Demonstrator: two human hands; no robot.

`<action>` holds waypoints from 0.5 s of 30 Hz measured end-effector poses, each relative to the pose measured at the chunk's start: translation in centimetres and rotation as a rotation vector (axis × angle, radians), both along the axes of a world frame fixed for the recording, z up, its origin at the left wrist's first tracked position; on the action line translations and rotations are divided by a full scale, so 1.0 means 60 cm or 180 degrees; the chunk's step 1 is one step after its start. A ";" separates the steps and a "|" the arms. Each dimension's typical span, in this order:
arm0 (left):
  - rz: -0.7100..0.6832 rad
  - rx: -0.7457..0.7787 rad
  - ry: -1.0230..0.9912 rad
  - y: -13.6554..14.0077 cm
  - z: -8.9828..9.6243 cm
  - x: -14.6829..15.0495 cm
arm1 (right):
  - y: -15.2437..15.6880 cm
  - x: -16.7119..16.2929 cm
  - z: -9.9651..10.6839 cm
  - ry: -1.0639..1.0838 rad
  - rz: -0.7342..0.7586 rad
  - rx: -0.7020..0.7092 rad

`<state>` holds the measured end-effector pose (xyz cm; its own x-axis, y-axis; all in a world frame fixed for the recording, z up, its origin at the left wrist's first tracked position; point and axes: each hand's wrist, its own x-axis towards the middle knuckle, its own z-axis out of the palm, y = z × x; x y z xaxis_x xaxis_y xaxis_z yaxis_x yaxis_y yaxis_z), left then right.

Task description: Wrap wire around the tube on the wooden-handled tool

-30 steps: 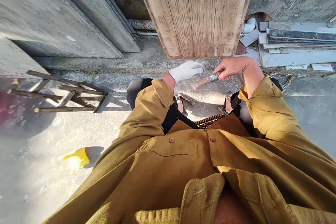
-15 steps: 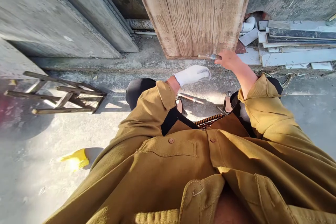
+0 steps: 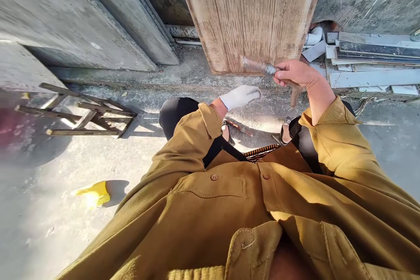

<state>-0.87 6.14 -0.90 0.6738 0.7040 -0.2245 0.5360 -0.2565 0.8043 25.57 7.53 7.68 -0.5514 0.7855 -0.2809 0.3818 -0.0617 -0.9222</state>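
My right hand (image 3: pixel 295 74), bare, is closed around a forked wooden stick (image 3: pixel 294 96). Wire (image 3: pixel 270 69) is coiled round the stick beside my fingertips, and a clear, plastic-looking end (image 3: pixel 252 64) points left from the coil. One brown wooden arm of the stick hangs below the hand. My left hand (image 3: pixel 241 97), in a white knit glove, sits lower and to the left, with its fingers curled together. Whatever it may pinch is too small to make out. Below the hands, a thin reddish stick-like tool (image 3: pixel 239 127) lies on the ground between the feet.
A grooved wooden panel (image 3: pixel 243 17) leans on the wall ahead. Grey slabs (image 3: pixel 108 22) lean at the left. A wooden stool (image 3: pixel 88 111) lies tipped over, with a yellow object (image 3: pixel 98 193) nearer me. Stacked boards (image 3: pixel 370 59) and a white pipe (image 3: pixel 315 35) are at right.
My right hand has turned and lifted slightly, so the stick's lower arm and more of its clear end now show. The gloved left hand has barely moved. The view has shifted slightly.
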 end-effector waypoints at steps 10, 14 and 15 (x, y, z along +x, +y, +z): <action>-0.0361 0.0792 0.1063 -0.096 0.012 0.021 | 0.006 -0.039 -0.038 -0.2937 0.0731 0.0515; -0.0188 0.1031 0.1016 -0.094 0.032 0.004 | -0.014 -0.046 -0.047 -0.2908 0.1709 -0.0299; -0.0124 0.1067 0.0964 -0.093 0.032 -0.003 | -0.019 -0.044 -0.045 -0.2664 0.1887 -0.0487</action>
<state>-1.05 0.56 1.04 0.6403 0.7469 -0.1793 0.7191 -0.5008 0.4819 22.96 6.41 4.98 -0.4204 0.3753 -0.8261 0.9041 0.2509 -0.3461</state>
